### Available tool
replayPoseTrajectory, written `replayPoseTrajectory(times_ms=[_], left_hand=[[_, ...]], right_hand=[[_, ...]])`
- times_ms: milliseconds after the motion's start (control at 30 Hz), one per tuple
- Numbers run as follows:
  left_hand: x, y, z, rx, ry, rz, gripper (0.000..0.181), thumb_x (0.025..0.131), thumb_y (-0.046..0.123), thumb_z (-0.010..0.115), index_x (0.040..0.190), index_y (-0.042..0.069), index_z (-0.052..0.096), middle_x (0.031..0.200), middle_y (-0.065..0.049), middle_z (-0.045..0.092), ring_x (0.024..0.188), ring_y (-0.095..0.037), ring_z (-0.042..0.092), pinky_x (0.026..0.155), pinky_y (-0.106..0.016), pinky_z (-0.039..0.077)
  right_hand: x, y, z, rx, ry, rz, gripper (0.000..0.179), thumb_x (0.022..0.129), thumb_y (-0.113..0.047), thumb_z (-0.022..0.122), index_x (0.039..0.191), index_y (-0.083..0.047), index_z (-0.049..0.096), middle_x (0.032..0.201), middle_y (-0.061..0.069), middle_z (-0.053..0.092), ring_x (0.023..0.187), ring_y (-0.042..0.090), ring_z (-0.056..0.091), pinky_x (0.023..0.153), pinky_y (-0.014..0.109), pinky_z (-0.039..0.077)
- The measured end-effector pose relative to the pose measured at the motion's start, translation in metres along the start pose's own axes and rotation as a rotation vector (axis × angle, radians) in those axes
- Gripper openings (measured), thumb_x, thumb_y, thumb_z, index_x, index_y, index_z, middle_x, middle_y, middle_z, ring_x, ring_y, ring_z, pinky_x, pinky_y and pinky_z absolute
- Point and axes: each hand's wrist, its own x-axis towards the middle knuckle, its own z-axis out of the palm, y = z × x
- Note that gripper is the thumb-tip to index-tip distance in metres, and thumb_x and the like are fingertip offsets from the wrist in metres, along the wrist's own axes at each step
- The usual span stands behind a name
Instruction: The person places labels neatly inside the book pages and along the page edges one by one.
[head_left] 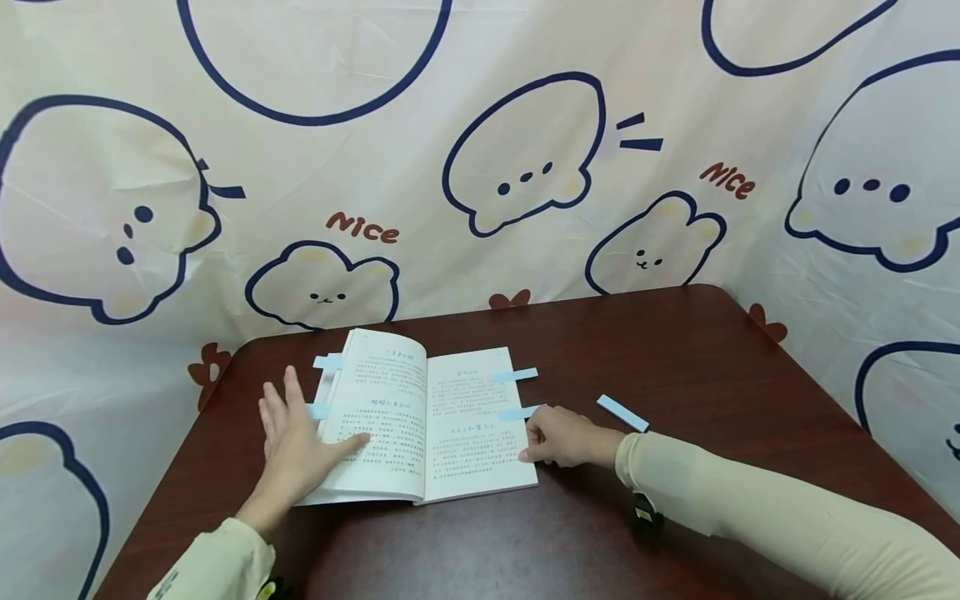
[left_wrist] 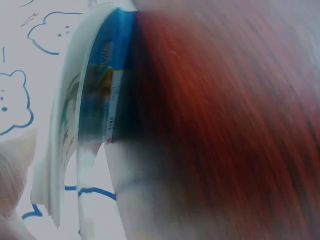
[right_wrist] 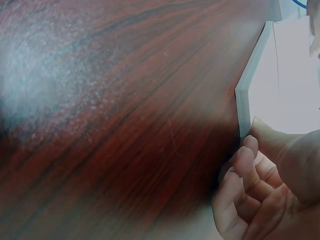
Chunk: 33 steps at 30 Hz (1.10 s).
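An open book (head_left: 476, 462) with printed pages lies on the dark wooden table. Fingers spread, my left hand (head_left: 296, 454) lies along its left edge, the thumb resting on the left page. At the right edge my right hand (head_left: 566, 437) pinches the book, thumb on the page and the other fingers curled against the side, as the right wrist view shows. Light-blue paper tabs (head_left: 527, 374) stick out from both sides; the lower right one ends at my right hand. In the left wrist view the book's blue and white spine (left_wrist: 117, 90) faces the camera.
A loose light-blue strip (head_left: 622, 413) lies on the table (head_left: 697, 350) right of the book, close to my right sleeve (head_left: 750, 492). A pale curtain (head_left: 420, 167) with cartoon outlines hangs behind and beside the table.
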Motion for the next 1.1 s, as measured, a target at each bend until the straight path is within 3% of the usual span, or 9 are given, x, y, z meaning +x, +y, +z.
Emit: replayPoseTrajectory(times_ms=[100, 267, 467, 600, 700, 833, 1000, 1100], left_hand=[[0.000, -0.004, -0.006, -0.043, -0.079, -0.074, 0.144, 0.077, 0.045, 0.085, 0.154, 0.009, -0.032, 0.159, -0.032, -0.032, 0.148, -0.056, -0.023, 0.115, -0.077, 0.006], [0.001, -0.011, -0.011, -0.116, -0.203, -0.139, 0.144, 0.082, 0.042, 0.082, 0.148, 0.007, -0.042, 0.160, -0.033, -0.030, 0.151, -0.054, -0.016, 0.119, -0.070, 0.011], [0.001, -0.012, -0.012, -0.187, -0.291, -0.177, 0.145, 0.084, 0.039, 0.082, 0.145, 0.004, -0.044, 0.162, -0.037, -0.018, 0.151, -0.053, 0.011, 0.121, -0.064, 0.018], [0.001, -0.012, -0.015, -0.206, -0.288, -0.164, 0.135, 0.085, 0.035, 0.082, 0.153, 0.000, -0.029, 0.158, -0.043, 0.012, 0.134, -0.046, 0.044, 0.105, -0.052, 0.044], [0.001, -0.011, -0.018, -0.223, -0.264, -0.162, 0.124, 0.085, 0.032, 0.082, 0.156, -0.002, -0.014, 0.144, -0.043, 0.035, 0.100, -0.032, 0.064, 0.079, -0.035, 0.054], [0.001, -0.007, -0.020, -0.246, -0.250, -0.138, 0.108, 0.087, 0.029, 0.080, 0.156, -0.005, 0.004, 0.128, -0.033, 0.048, 0.079, -0.018, 0.066, 0.065, -0.028, 0.052], [-0.002, 0.003, -0.021, -0.318, -0.261, -0.074, 0.083, 0.089, 0.020, 0.077, 0.151, -0.001, 0.025, 0.116, -0.023, 0.063, 0.073, -0.017, 0.071, 0.063, -0.031, 0.056], [-0.004, 0.009, -0.022, -0.364, -0.284, -0.063, 0.075, 0.091, 0.018, 0.075, 0.149, 0.000, 0.030, 0.115, -0.021, 0.067, 0.073, -0.017, 0.073, 0.063, -0.032, 0.058]], right_hand=[[0.000, -0.001, 0.000, 0.014, -0.007, 0.005, 0.032, 0.091, -0.025, 0.076, 0.066, -0.014, 0.061, 0.059, -0.001, 0.059, 0.051, 0.010, 0.051, 0.048, 0.024, 0.039], [-0.001, -0.003, -0.002, 0.027, -0.011, 0.014, 0.032, 0.091, -0.023, 0.076, 0.066, -0.012, 0.061, 0.060, 0.001, 0.059, 0.051, 0.011, 0.051, 0.048, 0.024, 0.039], [0.000, -0.003, -0.001, 0.007, -0.008, 0.023, 0.032, 0.091, -0.024, 0.076, 0.066, -0.013, 0.060, 0.060, 0.000, 0.059, 0.051, 0.011, 0.051, 0.048, 0.024, 0.039], [0.001, -0.003, -0.001, 0.004, -0.010, 0.024, 0.032, 0.091, -0.025, 0.076, 0.066, -0.013, 0.060, 0.060, 0.000, 0.059, 0.052, 0.011, 0.052, 0.049, 0.024, 0.039], [0.001, -0.002, -0.001, 0.016, -0.011, 0.022, 0.032, 0.091, -0.024, 0.077, 0.065, -0.013, 0.061, 0.060, 0.000, 0.059, 0.052, 0.011, 0.051, 0.049, 0.024, 0.039], [0.002, 0.000, -0.002, 0.026, -0.008, 0.018, 0.032, 0.090, -0.023, 0.077, 0.065, -0.013, 0.060, 0.059, 0.000, 0.059, 0.051, 0.011, 0.051, 0.048, 0.024, 0.038], [0.003, 0.000, -0.001, 0.024, -0.010, 0.021, 0.032, 0.090, -0.024, 0.077, 0.065, -0.013, 0.060, 0.059, -0.001, 0.058, 0.051, 0.011, 0.051, 0.048, 0.024, 0.039], [0.003, -0.001, -0.001, 0.020, -0.016, 0.030, 0.032, 0.091, -0.024, 0.077, 0.065, -0.013, 0.061, 0.059, 0.000, 0.058, 0.051, 0.011, 0.051, 0.048, 0.024, 0.039]])
